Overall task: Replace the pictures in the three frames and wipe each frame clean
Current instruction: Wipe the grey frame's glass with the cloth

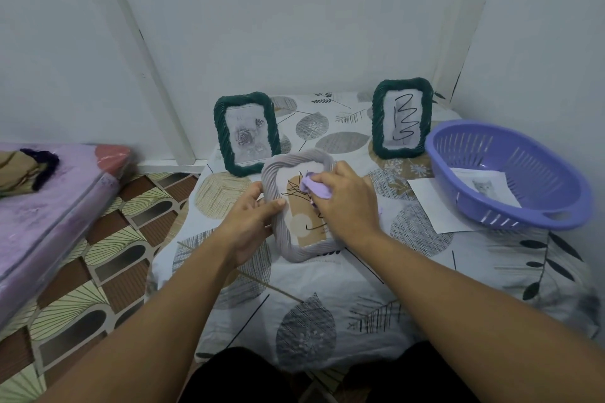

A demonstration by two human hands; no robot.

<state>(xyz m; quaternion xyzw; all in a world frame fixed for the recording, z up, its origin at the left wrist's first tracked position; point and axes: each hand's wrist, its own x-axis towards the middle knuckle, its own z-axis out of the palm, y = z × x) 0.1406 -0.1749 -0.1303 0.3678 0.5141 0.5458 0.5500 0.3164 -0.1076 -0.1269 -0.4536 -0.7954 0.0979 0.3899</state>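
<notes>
A: What lay nearest the camera?

B: Two bare forearms rising from the bottom edge to the middle of the picture. The left hand (250, 219) gripped the left rail of the grey frame (284, 232), thumb curled over its front.

A: And the right?

B: The right hand (347, 203) was bunched round a lilac cloth (314, 188), pressing it on the glass in the frame's upper right.

A: How did that frame look?

B: Rope-textured, pale grey, tilted on the leaf-print tablecloth (311, 304) at centre, with black scribbles on its glass.

A: The others?

B: Two dark green frames stood upright behind: the left green frame (246, 133) showed a rose picture, the right green frame (402, 118) a black scribble. At the right sat a purple basket (510, 173) holding a cat picture (484, 188).
</notes>
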